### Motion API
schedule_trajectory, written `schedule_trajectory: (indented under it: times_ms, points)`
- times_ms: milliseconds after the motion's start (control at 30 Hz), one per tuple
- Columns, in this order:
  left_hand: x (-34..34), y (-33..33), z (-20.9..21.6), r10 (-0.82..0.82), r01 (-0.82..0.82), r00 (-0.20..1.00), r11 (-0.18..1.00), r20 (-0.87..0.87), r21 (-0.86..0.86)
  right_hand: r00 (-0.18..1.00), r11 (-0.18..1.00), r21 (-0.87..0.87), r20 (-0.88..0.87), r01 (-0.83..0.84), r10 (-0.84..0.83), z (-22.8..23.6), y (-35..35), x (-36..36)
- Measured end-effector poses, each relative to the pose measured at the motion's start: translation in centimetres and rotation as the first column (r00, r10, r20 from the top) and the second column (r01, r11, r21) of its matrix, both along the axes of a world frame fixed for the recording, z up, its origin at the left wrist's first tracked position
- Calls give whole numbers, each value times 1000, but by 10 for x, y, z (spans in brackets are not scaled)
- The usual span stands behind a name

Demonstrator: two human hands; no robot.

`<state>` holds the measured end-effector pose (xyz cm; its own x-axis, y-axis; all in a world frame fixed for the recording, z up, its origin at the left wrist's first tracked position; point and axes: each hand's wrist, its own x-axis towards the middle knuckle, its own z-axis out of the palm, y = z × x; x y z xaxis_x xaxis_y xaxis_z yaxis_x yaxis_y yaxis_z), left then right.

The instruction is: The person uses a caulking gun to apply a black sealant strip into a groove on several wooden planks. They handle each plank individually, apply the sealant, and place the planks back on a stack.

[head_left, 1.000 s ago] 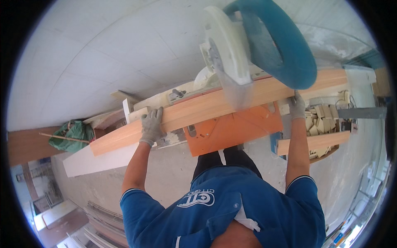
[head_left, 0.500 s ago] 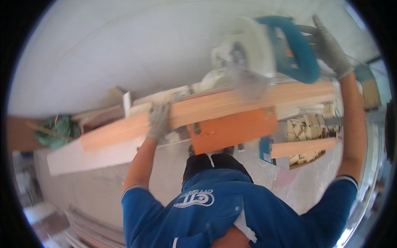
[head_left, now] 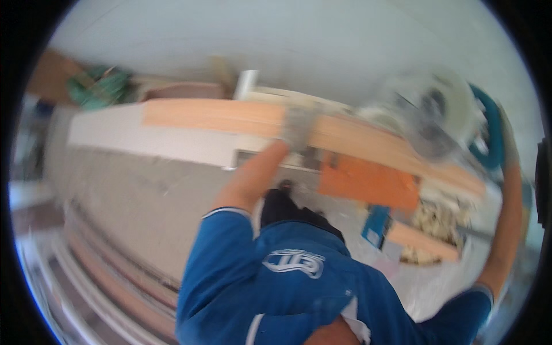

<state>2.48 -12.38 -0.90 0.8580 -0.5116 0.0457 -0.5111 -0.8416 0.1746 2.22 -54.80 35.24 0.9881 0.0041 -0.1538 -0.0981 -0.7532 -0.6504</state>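
Observation:
A long light-orange wooden plank [head_left: 224, 115] lies across the work surface, slanting down to the right. My left hand [head_left: 299, 127], in a grey glove, is closed over the plank left of the saw; its fingers are blurred. A mitre saw [head_left: 437, 115] with a pale body and a clear blade guard stands over the plank's right part. At the saw's teal handle [head_left: 487, 129] is my right hand [head_left: 509, 144], also gloved, wrapped against its outer side. The handle and blur hide most of its fingers, and the guard covers the blade.
A white board [head_left: 109, 129] extends at the left beside the plank. Below the plank hangs an orange panel [head_left: 368, 183]. A box of wood offcuts [head_left: 434, 221] with a short board [head_left: 422, 241] across it sits lower right. Green sacking [head_left: 100, 87] lies far left; long boards [head_left: 115, 276] lie lower left.
The whole view has swung, so plank and saw now sit further right and slant down rightward. My left hand stays on the plank, my right at the saw handle.

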Motion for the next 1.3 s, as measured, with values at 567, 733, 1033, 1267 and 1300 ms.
schedule_trajectory:
  times_ms: [567,733,1033,1267,1300]
  points:
    - [-3,-10,7,56,-63,998,947,30,316,846,597,742,76,305,-527,-231,-3,-174]
    - [-6,-15,19,65,-63,998,938,4,341,832,733,652,288,193,-474,-276,-1,-189]
    - [0,4,-2,-27,1,997,942,72,335,928,807,534,104,251,-357,-114,-15,-114]
    - [12,53,-3,-97,80,995,937,36,340,936,816,499,28,292,-352,-33,-23,-44]
    - [15,56,-1,-105,99,995,937,-2,334,939,757,607,48,244,-341,-36,-28,-42]
